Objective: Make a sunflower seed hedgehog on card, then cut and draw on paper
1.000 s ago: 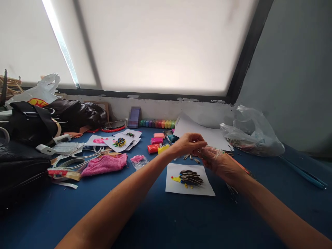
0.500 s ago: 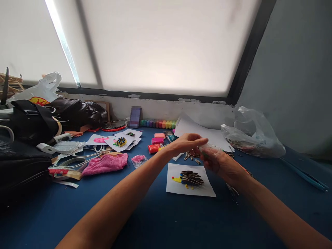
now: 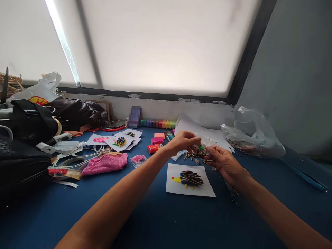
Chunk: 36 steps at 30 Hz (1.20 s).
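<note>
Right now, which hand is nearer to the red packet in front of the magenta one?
Left. The left hand is to the right of the red packet; the right hand is farther right, across the small clear bag that both hands hold.

Hands (image 3: pixel 224 162) partly hide the clear plastic packet (image 3: pixel 206 140).
</note>
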Motion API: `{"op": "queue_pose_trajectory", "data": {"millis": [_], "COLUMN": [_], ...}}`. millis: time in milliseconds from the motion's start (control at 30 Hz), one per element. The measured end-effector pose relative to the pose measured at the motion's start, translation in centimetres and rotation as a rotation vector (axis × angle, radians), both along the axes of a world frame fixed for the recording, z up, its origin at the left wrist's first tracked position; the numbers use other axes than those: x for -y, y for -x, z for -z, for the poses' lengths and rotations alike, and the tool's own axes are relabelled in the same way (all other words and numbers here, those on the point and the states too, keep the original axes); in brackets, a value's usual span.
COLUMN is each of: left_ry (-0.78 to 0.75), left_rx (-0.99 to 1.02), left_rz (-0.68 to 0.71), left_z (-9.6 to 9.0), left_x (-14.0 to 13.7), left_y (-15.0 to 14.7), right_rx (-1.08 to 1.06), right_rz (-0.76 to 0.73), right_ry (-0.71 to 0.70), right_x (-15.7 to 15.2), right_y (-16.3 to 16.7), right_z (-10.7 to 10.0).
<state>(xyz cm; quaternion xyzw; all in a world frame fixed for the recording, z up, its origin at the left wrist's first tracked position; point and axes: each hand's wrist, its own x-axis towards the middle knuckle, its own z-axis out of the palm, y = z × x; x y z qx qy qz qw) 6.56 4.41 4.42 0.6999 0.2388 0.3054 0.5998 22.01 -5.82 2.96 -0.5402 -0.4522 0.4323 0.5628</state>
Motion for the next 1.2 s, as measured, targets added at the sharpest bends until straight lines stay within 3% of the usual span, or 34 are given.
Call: {"op": "queue_pose_trajectory", "data": {"millis": [100, 233, 400, 567, 1000, 1200], "left_ry": [0.103, 0.163, 0.218, 0.242, 0.239, 0.273], "left_rx": [0.014, 0.036, 0.122, 0.154, 0.157, 0.209], "left_rz": [-0.048, -0.032, 0.092, 0.16, -0.029, 0.0], "left_z": [0.1, 0.6, 1.7, 2.0, 1.7, 1.5], "left_x": [0.1, 0.1, -0.6, -0.8, 0.5, 0.9], "left_y": [-0.1, -0.3, -0.2, -0.2, -1.0, -1.2], "right_rx": [0.113, 0.259, 0.341, 0.387, 0.521, 0.591], "right_rz": [0.132, 0.189, 0.166, 0.045, 0.061, 0.079], "right_ry": [-0.132, -0.231, -0.243, -0.226, -0.242, -0.24], "right_x": [0.0, 0.1, 0.1, 0.4, 0.3, 0.5], "right_y": [0.1, 0.3, 0.4, 0.6, 0.6, 0.6], "right_z": [0.2, 0.2, 0.4, -0.1, 0.4, 0.3]}}
